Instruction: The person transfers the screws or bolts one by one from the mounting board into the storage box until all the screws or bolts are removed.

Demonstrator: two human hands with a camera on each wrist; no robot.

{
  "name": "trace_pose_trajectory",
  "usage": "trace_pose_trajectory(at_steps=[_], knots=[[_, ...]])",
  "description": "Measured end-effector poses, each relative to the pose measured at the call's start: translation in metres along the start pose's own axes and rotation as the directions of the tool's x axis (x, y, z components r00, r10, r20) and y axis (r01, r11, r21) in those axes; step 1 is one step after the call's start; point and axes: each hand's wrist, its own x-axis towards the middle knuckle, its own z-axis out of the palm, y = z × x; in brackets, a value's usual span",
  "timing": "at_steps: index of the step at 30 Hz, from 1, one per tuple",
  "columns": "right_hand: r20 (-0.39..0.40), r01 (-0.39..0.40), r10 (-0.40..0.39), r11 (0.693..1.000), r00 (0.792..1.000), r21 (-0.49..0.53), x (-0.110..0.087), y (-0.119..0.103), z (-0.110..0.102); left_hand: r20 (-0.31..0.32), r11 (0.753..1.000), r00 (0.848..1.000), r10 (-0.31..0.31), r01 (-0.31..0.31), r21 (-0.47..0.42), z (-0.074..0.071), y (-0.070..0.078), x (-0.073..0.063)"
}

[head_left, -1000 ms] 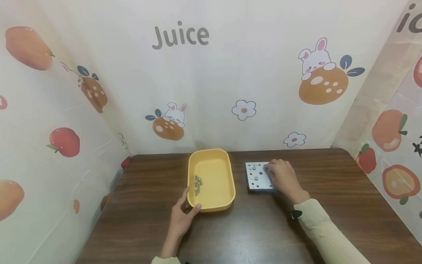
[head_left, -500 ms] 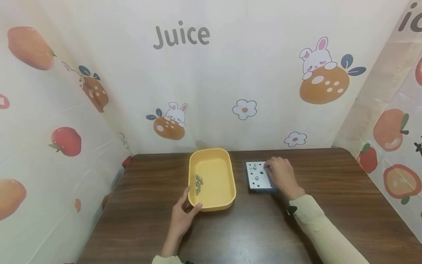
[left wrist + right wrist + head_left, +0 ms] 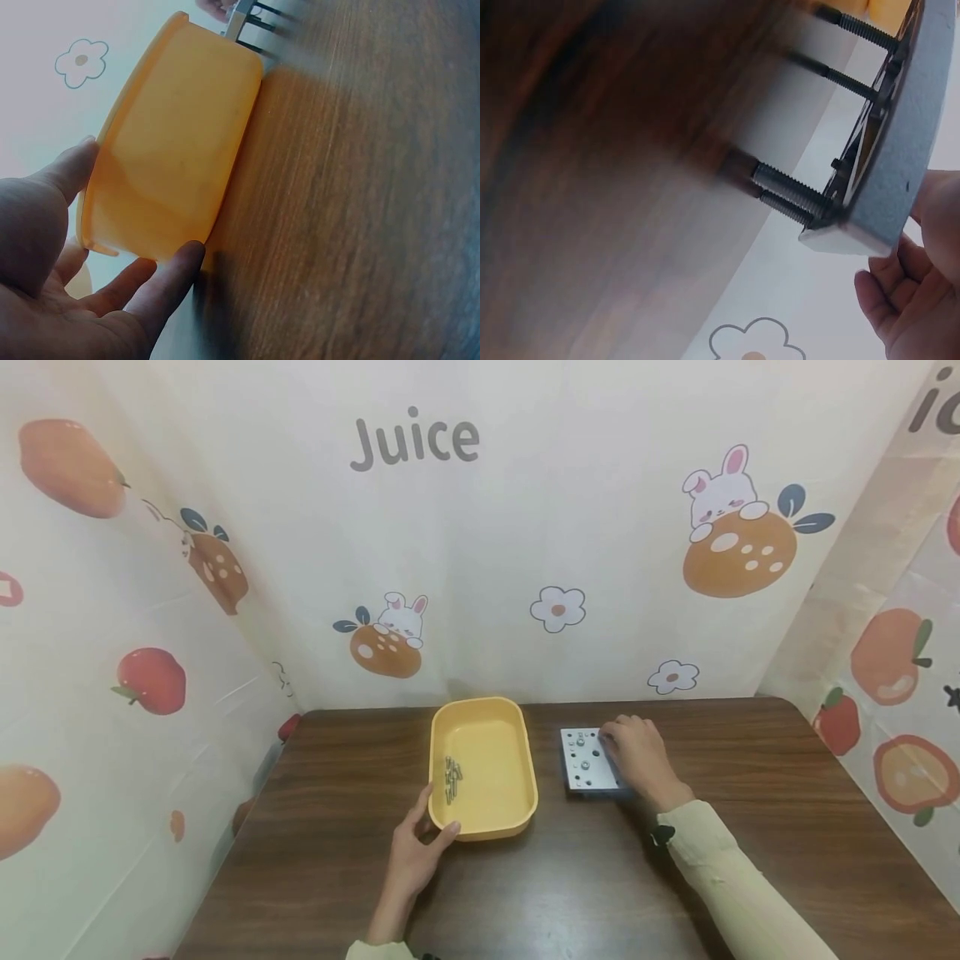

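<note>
My left hand (image 3: 414, 853) grips the yellow tray (image 3: 491, 810) at its near left corner, thumb on the rim and fingers against the outer wall, as the left wrist view shows. Inside the tray lies a small pile of metal screws (image 3: 452, 779). To the right is a metal plate (image 3: 602, 772) with holes and a few screw heads (image 3: 586, 765) on top. My right hand (image 3: 641, 758) is at the plate's far right part, its fingertips pinching a small screw that they almost wholly hide. In the right wrist view, threaded shanks (image 3: 791, 189) stick out beneath the plate.
The brown wooden table (image 3: 540, 893) carries the tray and plate side by side near its back edge. A printed curtain (image 3: 495, 543) hangs behind the table and along both sides.
My right hand has shifted very slightly at the plate, fingertips staying at the same spot. My left hand and the tray have kept their places.
</note>
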Motion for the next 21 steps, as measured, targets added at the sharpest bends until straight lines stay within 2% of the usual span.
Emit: trace_pose_trajectory(at_steps=[8, 21], knots=[[-0.009, 0.035, -0.036, 0.999, 0.999, -0.016, 0.0002, 0.0008, 0.0002, 0.000, 1.000, 1.000, 0.001, -0.001, -0.001, -0.0003, -0.0005, -0.0002], [0.016, -0.040, 0.040, 0.999, 0.999, -0.012, -0.0011, -0.0019, 0.0004, 0.004, 1.000, 1.000, 0.002, -0.002, 0.008, -0.0002, 0.0000, -0.0002]])
